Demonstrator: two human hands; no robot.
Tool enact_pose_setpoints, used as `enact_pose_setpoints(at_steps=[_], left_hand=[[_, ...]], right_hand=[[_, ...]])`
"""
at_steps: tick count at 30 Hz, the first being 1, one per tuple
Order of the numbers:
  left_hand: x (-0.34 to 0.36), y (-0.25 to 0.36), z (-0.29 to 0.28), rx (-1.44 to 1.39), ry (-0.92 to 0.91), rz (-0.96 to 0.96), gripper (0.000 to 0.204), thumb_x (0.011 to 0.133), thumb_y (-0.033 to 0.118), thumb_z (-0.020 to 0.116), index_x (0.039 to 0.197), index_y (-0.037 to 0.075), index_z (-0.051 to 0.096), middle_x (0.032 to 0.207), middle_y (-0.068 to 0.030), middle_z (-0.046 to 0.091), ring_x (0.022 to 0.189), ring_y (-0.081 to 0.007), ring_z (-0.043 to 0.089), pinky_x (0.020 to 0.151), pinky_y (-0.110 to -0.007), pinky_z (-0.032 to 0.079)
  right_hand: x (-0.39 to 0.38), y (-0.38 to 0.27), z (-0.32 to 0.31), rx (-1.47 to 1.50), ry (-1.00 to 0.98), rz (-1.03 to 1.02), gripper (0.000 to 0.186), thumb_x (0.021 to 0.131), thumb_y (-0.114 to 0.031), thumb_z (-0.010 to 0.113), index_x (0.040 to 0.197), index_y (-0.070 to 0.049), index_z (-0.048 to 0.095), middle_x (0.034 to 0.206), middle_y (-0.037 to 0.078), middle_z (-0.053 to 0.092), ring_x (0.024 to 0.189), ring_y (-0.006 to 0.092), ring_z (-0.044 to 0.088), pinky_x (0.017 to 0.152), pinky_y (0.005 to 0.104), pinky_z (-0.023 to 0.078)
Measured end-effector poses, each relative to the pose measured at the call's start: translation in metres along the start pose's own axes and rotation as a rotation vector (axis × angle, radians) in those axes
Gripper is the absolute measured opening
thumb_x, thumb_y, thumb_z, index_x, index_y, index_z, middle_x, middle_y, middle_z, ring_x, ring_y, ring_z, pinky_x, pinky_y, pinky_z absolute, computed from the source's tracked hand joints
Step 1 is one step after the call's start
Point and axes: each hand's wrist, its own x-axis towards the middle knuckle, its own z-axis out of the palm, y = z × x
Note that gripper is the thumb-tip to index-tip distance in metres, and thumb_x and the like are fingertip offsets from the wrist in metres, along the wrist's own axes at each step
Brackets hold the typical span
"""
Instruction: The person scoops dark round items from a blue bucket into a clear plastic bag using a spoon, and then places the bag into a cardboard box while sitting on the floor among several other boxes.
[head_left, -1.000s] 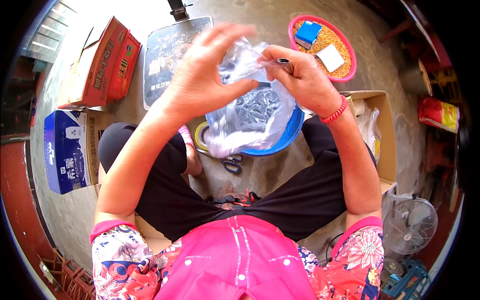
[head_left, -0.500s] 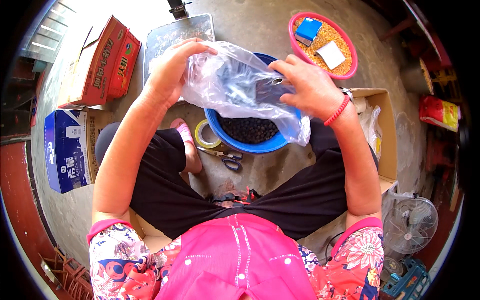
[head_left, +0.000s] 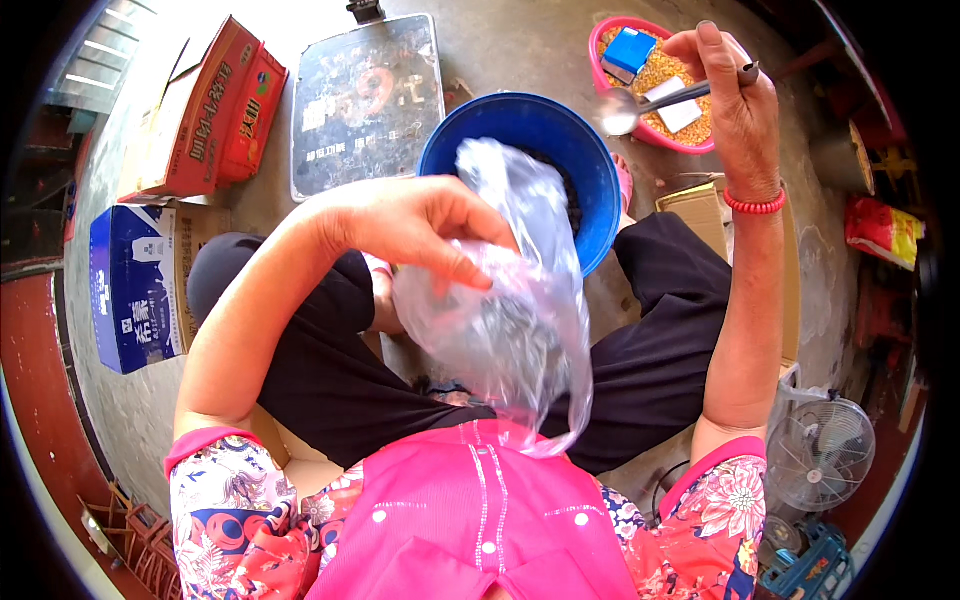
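Note:
My left hand point(head_left: 425, 225) pinches the edge of a clear plastic bag point(head_left: 490, 330). The bag hangs crumpled over my lap, and one part of it lies across the near rim of a blue bucket point(head_left: 490, 120). Small dark round pieces point(head_left: 573, 205) show inside the bucket, partly hidden by the bag. Up at the right, my right hand point(head_left: 745, 120) grips a metal spoon point(head_left: 620, 112) by its handle. The spoon's shiny bowl points left, in front of the edge of a pink basin point(head_left: 600, 55).
Yellow grain point(head_left: 665, 70) fills the basin, with a blue box point(head_left: 628, 52) and a white piece point(head_left: 680, 117) on it. A platform scale point(head_left: 370, 110) stands left of the bucket. Cartons point(head_left: 215, 120) line the left, and an open carton point(head_left: 790, 270) and fan point(head_left: 822, 455) the right.
My right hand has let go of the bag, moved up and right, and now holds a spoon. My left hand has brought the bag down toward my lap, uncovering more of the bucket.

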Motion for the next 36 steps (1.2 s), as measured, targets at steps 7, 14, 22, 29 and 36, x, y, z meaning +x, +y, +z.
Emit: enact_pose_setpoints(at_steps=[7,14,22,29,36], left_hand=[[0.012,-0.021,0.009,0.199,-0.029,-0.214,0.032,0.074,-0.003,0.046,0.104,-0.002,0.058,0.093,-0.0084,0.062,0.080,-0.0128,0.057,0.071,-0.027,0.047],[0.021,-0.045,0.024,0.293,-0.147,-0.264,0.029,0.080,0.011,0.047,0.102,-0.001,0.059,0.090,-0.0111,0.062,0.082,-0.0186,0.056,0.076,-0.029,0.043],[0.022,-0.045,0.033,0.229,-0.206,-0.309,0.040,0.092,0.037,0.043,0.098,0.003,0.063,0.077,-0.0071,0.060,0.074,-0.0158,0.056,0.071,-0.031,0.044],[0.019,-0.040,0.047,0.273,-0.314,-0.249,0.039,0.092,0.037,0.041,0.097,0.005,0.064,0.074,-0.0071,0.060,0.072,-0.0182,0.056,0.068,-0.033,0.044],[0.021,-0.043,0.047,0.329,-0.315,-0.263,0.039,0.090,0.037,0.042,0.096,0.005,0.064,0.073,-0.0079,0.060,0.072,-0.0206,0.057,0.069,-0.034,0.044]], right_hand=[[-0.023,0.007,0.032,-0.133,-0.400,0.270,0.038,0.085,-0.039,0.056,0.080,-0.003,0.067,0.060,0.003,0.060,0.052,0.0097,0.053,0.052,0.0260,0.044],[-0.062,0.023,0.085,-0.293,-0.695,0.144,0.029,0.082,-0.035,0.056,0.078,-0.008,0.065,0.066,0.014,0.061,0.063,0.0319,0.060,0.059,0.0393,0.047],[-0.088,0.059,0.123,-0.315,-0.751,-0.046,0.027,0.082,-0.031,0.055,0.090,-0.007,0.062,0.071,0.016,0.061,0.069,0.0334,0.060,0.062,0.0422,0.047],[-0.110,0.074,0.137,-0.295,-0.827,-0.129,0.024,0.083,-0.024,0.056,0.097,-0.004,0.059,0.082,0.017,0.061,0.078,0.0334,0.058,0.068,0.0405,0.046],[-0.119,0.073,0.146,-0.226,-0.811,-0.123,0.023,0.083,-0.025,0.056,0.095,-0.005,0.059,0.078,0.017,0.061,0.075,0.0337,0.058,0.066,0.0418,0.047]])
